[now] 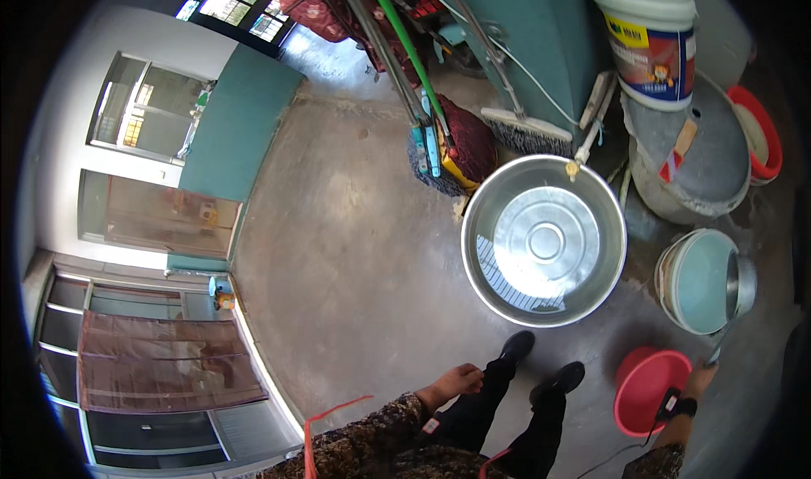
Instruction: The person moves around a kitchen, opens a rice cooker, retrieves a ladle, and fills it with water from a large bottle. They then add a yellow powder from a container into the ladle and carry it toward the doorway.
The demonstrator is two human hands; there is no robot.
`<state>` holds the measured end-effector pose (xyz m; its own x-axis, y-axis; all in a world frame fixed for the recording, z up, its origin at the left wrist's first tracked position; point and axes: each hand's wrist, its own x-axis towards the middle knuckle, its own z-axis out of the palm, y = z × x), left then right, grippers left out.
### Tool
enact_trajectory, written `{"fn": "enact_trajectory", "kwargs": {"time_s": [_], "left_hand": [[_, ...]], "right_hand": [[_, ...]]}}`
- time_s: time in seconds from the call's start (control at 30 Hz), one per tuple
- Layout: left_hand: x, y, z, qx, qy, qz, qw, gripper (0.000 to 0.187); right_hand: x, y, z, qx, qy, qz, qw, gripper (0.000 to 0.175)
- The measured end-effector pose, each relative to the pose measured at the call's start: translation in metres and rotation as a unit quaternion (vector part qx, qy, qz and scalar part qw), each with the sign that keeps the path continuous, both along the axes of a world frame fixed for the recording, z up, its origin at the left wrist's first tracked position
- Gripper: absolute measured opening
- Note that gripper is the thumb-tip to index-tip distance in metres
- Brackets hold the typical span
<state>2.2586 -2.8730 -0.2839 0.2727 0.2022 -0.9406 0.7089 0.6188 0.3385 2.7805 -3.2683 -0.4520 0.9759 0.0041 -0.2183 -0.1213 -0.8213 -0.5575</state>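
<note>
My right hand (pixel 701 379) grips the handle of a metal ladle (pixel 742 284) at the far right. The ladle's bowl overlaps the right rim of a white bucket (pixel 666 276) with a pale blue-green interior. Below that bucket and partly behind my right forearm is a red plastic basin (pixel 645 387). In front of my feet stands a wide stainless steel basin (pixel 470 276) with clear water in it, reflecting a window. My left hand (pixel 461 379) hangs by my left thigh, its fingers curled and nothing visible in them.
A tap (pixel 572 171) reaches over the steel basin's far rim. Behind stand mops (pixel 431 146) and a push broom (pixel 529 130). A labelled paint bucket (pixel 656 61) and a red-handled brush (pixel 679 149) rest on a lidded grey vat (pixel 716 156). A red tub (pixel 770 149) stands beyond.
</note>
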Motion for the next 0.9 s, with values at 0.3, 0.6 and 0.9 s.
{"fn": "enact_trajectory", "kwargs": {"time_s": [0.3,0.6,0.9], "left_hand": [[-0.087,0.063,0.019,0.110,-0.017,-0.064,0.992,0.034],[-0.251,0.078,0.003,0.216,-0.015,0.168,0.962,0.028],[-0.464,-0.130,0.009,0.149,0.059,0.339,0.927,0.029]], "right_hand": [[-0.040,-0.029,0.148,0.177,0.029,-0.133,0.975,0.019],[-0.137,0.027,0.274,0.471,0.084,-0.175,0.861,0.023],[-0.228,0.146,0.245,0.510,0.342,-0.113,0.781,0.014]]}}
